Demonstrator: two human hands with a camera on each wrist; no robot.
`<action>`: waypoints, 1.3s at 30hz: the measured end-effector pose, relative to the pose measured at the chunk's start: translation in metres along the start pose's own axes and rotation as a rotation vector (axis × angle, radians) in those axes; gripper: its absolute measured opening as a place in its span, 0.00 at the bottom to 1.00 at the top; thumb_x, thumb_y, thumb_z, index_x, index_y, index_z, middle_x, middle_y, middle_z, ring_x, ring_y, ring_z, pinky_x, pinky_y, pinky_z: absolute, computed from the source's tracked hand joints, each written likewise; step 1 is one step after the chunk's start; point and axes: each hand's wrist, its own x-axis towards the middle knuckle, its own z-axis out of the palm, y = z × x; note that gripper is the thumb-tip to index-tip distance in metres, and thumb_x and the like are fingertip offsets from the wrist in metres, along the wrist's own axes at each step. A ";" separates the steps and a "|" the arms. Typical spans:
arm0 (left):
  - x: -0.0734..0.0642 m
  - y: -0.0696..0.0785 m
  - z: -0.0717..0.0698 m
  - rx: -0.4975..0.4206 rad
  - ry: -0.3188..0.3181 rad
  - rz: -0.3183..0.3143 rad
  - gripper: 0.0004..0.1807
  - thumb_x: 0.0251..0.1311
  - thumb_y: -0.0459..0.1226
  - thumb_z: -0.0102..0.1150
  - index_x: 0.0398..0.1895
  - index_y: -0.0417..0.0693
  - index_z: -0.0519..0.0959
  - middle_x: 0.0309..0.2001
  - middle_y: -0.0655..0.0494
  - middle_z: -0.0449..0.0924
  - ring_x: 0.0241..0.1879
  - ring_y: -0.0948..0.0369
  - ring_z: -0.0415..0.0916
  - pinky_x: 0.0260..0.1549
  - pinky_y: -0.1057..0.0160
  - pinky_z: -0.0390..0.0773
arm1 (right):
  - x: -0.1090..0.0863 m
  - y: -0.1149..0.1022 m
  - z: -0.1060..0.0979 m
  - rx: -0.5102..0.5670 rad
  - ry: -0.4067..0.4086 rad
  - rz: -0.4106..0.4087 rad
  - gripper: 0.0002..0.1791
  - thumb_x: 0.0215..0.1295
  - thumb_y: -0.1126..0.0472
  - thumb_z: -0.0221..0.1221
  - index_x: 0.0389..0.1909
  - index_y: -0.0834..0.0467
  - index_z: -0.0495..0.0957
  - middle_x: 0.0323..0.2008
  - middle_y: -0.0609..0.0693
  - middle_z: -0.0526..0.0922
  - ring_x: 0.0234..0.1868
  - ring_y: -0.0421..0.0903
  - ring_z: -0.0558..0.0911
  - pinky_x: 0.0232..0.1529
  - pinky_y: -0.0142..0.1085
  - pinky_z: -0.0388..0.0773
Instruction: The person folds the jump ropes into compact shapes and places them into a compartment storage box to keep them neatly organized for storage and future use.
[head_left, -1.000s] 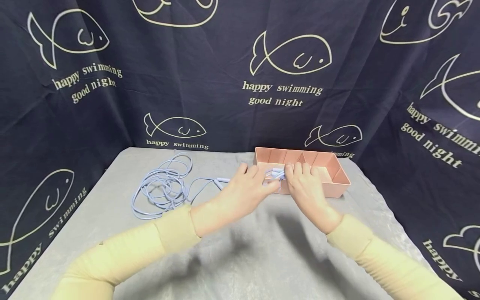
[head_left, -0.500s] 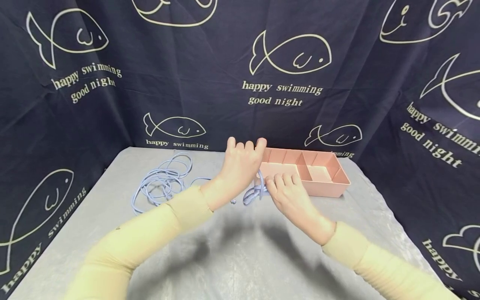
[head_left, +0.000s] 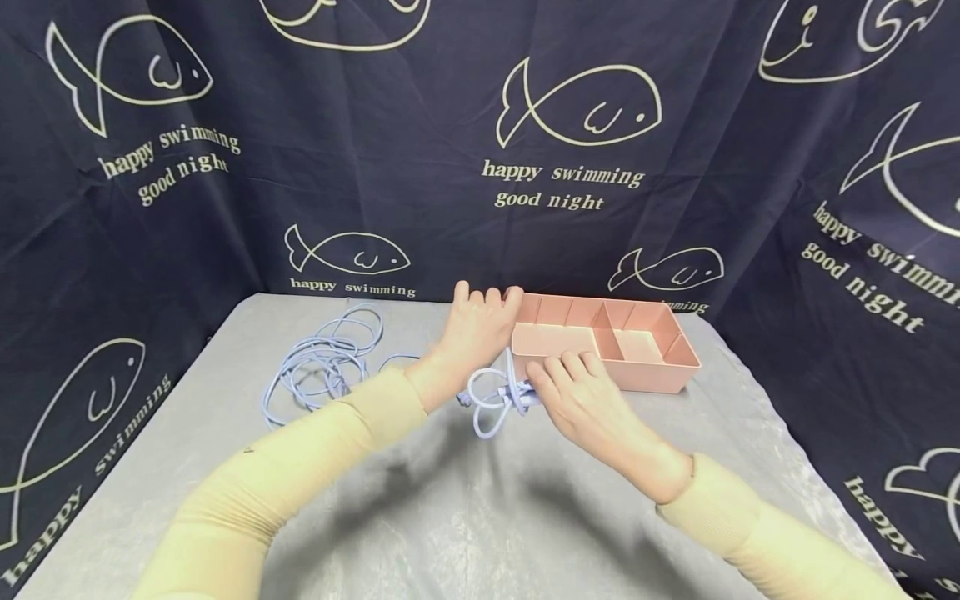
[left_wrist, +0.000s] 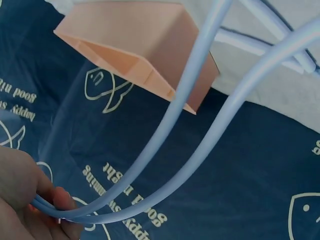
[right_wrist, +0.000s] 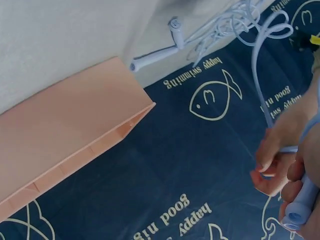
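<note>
In the head view a bundled blue jump rope (head_left: 517, 393) hangs in loops between the two hands. The left hand (head_left: 478, 329) pinches a strand of it; the left wrist view shows two rope lengths (left_wrist: 192, 75) running from those fingers. Lower and to the right, the right hand (head_left: 576, 387) grips the rope's end, and a blue handle (right_wrist: 302, 202) sticks out of its fingers in the right wrist view. Both hands are in front of the pink box (head_left: 651, 379). Fingers partly hide the knotted middle of the bundle.
A second blue jump rope (head_left: 324, 361) lies loosely coiled on the left of the grey-covered table (head_left: 480, 517). Its two handles (right_wrist: 176, 32) show in the right wrist view. The pink box has a divider (head_left: 611, 332). A dark fish-print curtain (head_left: 450, 167) encloses the table.
Both hands have moved left from the front of the box, the left hand first rising. The rope bundle came with them, and its loops now spread wider below the left hand.
</note>
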 end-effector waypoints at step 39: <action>-0.046 0.032 -0.025 -0.112 0.049 0.175 0.03 0.55 0.34 0.51 0.25 0.49 0.73 0.19 0.56 0.71 0.19 0.57 0.68 0.30 0.58 0.63 | 0.011 0.032 0.001 0.143 -0.090 0.639 0.15 0.57 0.74 0.51 0.47 0.70 0.66 0.31 0.63 0.76 0.28 0.60 0.73 0.23 0.45 0.61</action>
